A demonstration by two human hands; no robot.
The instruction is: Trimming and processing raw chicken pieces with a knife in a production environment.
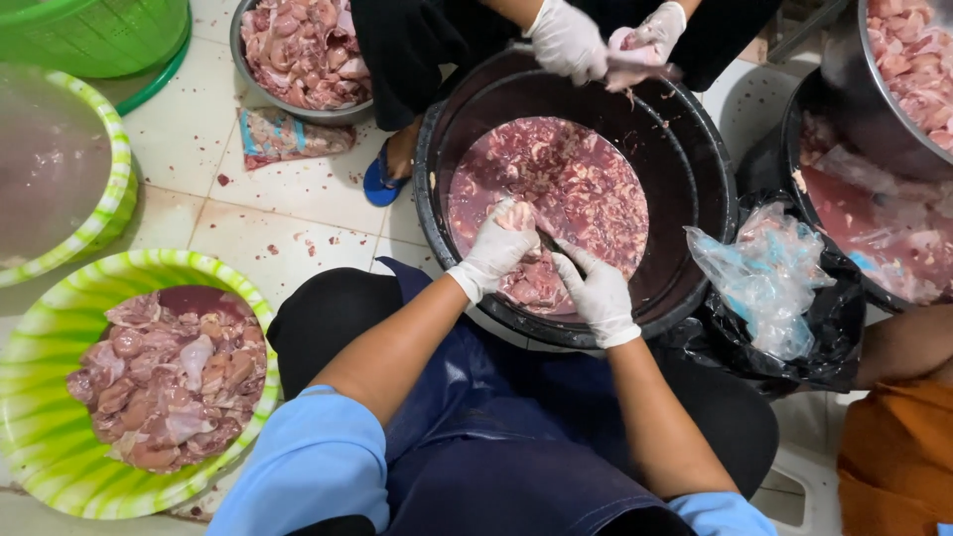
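the left hand is pinching a raw meat piece over the near rim of the black tub, while the right hand, just beside it, is closing around a knife angling up-left toward that piece.

Pale tiled floor (wet, flecked with scraps), evenly lit

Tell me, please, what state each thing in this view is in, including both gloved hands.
Left hand: gloved, closed on a piece of meat over the black tub.
Right hand: gloved, gripping a dark tool, mostly hidden.
Black tub: partly filled with meat in reddish liquid.
Green striped basin: holds cut meat pieces.
Metal bowl: full of meat.
Black bag: open, holding crumpled clear plastic.
Green basket: contents not visible.
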